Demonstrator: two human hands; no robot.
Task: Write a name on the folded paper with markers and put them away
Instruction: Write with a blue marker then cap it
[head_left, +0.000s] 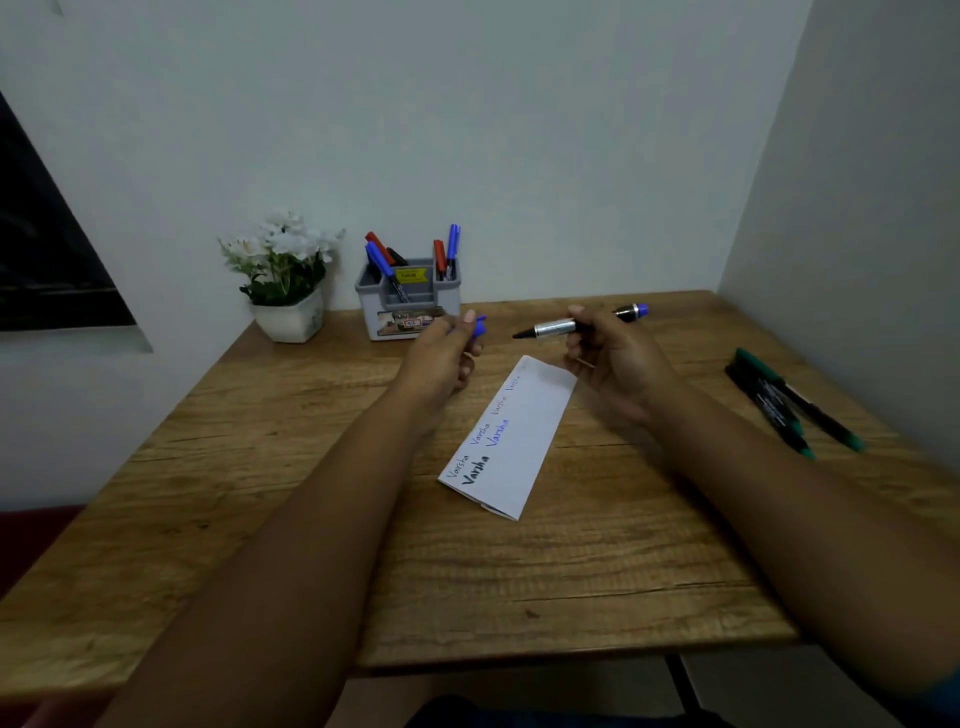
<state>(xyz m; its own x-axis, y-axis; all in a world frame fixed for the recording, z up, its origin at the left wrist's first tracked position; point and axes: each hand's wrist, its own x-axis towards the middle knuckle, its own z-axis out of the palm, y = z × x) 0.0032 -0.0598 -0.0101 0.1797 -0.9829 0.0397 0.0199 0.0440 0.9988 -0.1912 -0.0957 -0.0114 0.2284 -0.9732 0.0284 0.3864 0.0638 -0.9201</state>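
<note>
Up front, right hand (605, 358) fingers (575, 340) were curled round an uncapped marker (579, 324), held approx. level above the counter (291, 519); dark tip pointed left, blue end stuck out to the right. Left hand (441, 358) pinched a blue cap (479, 327) btwn fingertips, just left of the tip and apart from it. Below and btwn both hands lay the folded paper (511, 441), a long white strip set diagonally on the wood, w/ a name written several times in black and blue; the far, faint lines were too small to read for sure. At the back, a grey organiser (410, 299) held red, blue and black pens, beside a white flower pot (288, 291). Far right, near the counter edge, two or three green-tipped markers (779, 402) lay together, prob. touching.
</note>
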